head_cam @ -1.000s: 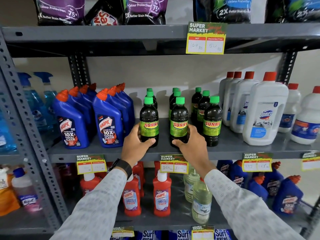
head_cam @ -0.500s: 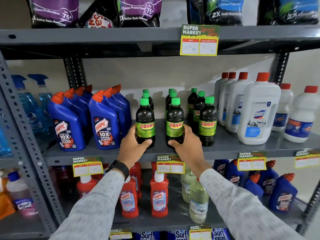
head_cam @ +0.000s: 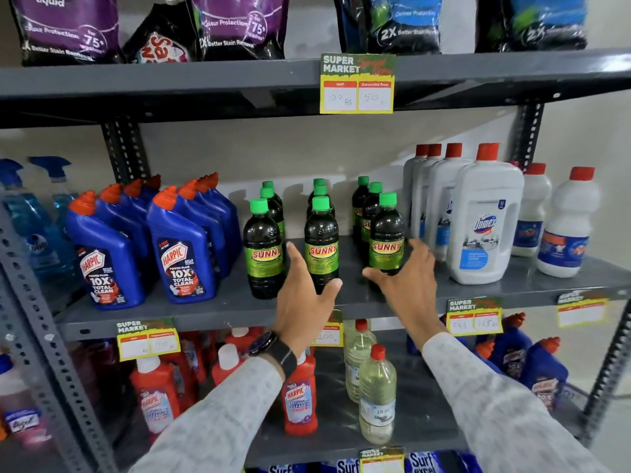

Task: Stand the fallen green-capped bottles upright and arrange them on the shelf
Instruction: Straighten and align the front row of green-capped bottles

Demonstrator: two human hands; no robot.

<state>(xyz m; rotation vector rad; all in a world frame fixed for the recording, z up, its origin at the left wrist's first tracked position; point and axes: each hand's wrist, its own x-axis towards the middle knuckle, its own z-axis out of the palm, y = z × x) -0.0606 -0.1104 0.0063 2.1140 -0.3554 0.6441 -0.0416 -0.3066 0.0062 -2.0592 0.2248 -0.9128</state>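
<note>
While all nine green-capped bottles (head_cam: pixel 321 245) stand upright in three rows, our left hand (head_cam: pixel 304 295) and right hand (head_cam: pixel 406 285) hover spread, gripping nothing; only fine spacing seems left.

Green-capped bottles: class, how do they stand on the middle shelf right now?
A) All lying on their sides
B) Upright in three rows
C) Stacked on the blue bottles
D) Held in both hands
B: the green-capped bottles stand upright in three front-to-back rows on the middle shelf, and both hands are open.

A supermarket aisle: grey steel shelving (head_cam: pixel 211 315) of cleaning bottles, "SUPER MARKET" price tags (head_cam: pixel 357 84)
</note>
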